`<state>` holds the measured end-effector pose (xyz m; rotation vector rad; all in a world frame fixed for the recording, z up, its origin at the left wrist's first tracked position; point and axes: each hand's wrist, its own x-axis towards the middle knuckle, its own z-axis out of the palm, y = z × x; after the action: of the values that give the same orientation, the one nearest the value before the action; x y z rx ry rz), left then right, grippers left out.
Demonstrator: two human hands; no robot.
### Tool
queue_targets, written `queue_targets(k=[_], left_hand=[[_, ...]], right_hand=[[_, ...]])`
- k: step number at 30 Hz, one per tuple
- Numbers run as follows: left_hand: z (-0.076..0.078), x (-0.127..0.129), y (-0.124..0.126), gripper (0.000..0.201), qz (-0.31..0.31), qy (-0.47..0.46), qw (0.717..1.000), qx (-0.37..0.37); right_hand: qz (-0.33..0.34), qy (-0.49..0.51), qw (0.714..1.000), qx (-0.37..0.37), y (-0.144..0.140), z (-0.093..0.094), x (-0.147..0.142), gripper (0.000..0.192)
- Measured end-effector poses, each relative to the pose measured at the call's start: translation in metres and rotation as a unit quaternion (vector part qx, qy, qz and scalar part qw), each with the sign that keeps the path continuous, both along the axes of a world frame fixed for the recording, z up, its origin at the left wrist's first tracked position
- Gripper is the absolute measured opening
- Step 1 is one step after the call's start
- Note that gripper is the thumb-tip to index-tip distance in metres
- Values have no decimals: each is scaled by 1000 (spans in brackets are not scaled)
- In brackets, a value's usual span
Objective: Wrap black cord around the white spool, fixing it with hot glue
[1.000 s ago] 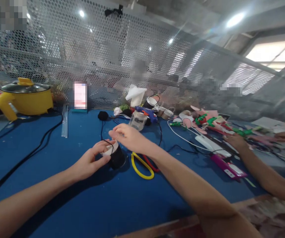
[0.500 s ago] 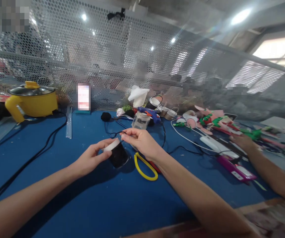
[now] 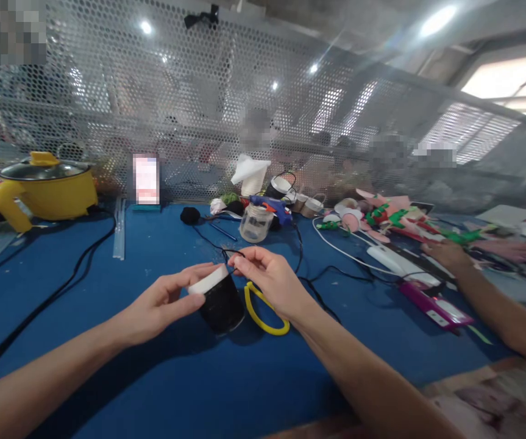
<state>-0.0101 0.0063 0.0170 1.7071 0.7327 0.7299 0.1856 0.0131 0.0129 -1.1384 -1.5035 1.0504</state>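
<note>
Black cord (image 3: pixel 231 252) is pinched between thumb and forefinger of the right hand (image 3: pixel 269 280), just right of and above the spool (image 3: pixel 219 300). The left hand (image 3: pixel 162 303) clamps that spool by its white end, tilted over the blue tabletop (image 3: pixel 153 378), axis leaning toward the yellow-handled scissors (image 3: pixel 263 311).

- One black thread spool (image 3: pixel 219 302) is sitting on the counter (image 3: pixel 153 378).
- One yellow electric pot (image 3: pixel 46 192) is standing.
- One blue glue gun (image 3: pixel 272 207) is lying.
- One clear jar (image 3: pixel 254 223) is standing.
- One co-worker's hand (image 3: pixel 445 255) is showing.
</note>
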Motion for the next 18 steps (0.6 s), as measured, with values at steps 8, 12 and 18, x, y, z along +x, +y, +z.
queue_targets(k=[8, 12, 18], left_hand=[[0, -1, -2, 21, -33, -10, 999, -12], [2, -2, -4, 15, -35, -25, 999, -30], [2, -3, -2, 15, -40, -26, 998, -28]], right_hand=[[21, 17, 999, -21, -4, -7, -1, 26], [26, 30, 999, -28, -5, -6, -2, 26], [30, 37, 998, -32, -7, -5, -2, 26]])
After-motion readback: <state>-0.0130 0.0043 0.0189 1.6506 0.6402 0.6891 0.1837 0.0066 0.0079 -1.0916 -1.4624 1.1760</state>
